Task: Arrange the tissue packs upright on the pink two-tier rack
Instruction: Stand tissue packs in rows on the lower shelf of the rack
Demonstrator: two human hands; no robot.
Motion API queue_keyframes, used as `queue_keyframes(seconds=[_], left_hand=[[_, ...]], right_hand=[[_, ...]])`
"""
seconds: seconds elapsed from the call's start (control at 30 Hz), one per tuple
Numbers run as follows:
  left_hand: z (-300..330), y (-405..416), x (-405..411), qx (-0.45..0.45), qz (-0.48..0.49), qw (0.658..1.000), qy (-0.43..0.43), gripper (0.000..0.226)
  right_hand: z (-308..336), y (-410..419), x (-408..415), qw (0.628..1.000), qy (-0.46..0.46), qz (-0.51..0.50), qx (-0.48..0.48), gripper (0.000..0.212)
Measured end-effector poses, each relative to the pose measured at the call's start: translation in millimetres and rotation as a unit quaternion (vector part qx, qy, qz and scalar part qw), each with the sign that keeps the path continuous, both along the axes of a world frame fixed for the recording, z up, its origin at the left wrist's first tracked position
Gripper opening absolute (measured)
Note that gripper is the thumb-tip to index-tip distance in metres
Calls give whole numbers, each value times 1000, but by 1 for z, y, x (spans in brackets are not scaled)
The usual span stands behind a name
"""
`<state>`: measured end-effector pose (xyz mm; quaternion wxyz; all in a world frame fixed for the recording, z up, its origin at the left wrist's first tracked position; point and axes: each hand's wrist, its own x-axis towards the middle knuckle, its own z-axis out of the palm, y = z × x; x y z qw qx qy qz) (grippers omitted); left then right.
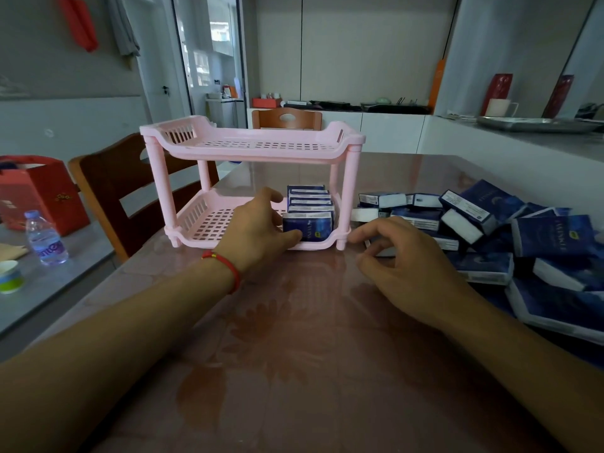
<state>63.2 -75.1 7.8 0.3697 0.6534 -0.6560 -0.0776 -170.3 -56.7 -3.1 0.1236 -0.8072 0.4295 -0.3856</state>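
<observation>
Chair [108, 188] behind pink rack [251, 143] — water bottle [45, 238] leftward.

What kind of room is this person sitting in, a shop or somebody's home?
Most likely a home dining area next to a kitchen. There are wooden dining chairs around a glossy table, a counter along the back wall cluttered with kitchenware, and a water bottle on a side surface.

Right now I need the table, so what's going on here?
A person is filling a pink two-tier rack with blue tissue packs. The left hand holds the front pack of a short upright row at the right end of the lower tier. The right hand reaches into the loose pile of packs on the table. The top tier holds nothing, so most packs are still waiting.
</observation>
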Motion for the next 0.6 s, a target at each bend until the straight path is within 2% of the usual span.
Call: queue_keyframes(seconds=[0.17, 0.37, 0.47, 0.53, 0.6], left_hand=[[0, 5, 3, 2, -22, 1000, 21, 60], [-2, 13, 10, 13, -50, 999, -11, 61], [-3, 19, 11, -47, -19, 995, -90, 52], [-1, 28, 7, -118, -7, 979, -164, 36], [1, 39, -1, -175, -37, 963, -200, 23]], right_hand=[[0, -1, -3, 1000, 8, 2, -4, 24], [0, 0, -6, 999, 26, 4, -28, 19], [-4, 2, -6, 995, 76, -17, -67, 17], [-6, 6, -3, 985, 123, -48, -111, 19], [-3, 14, 1, 976, 154, -76, -135, 23]])
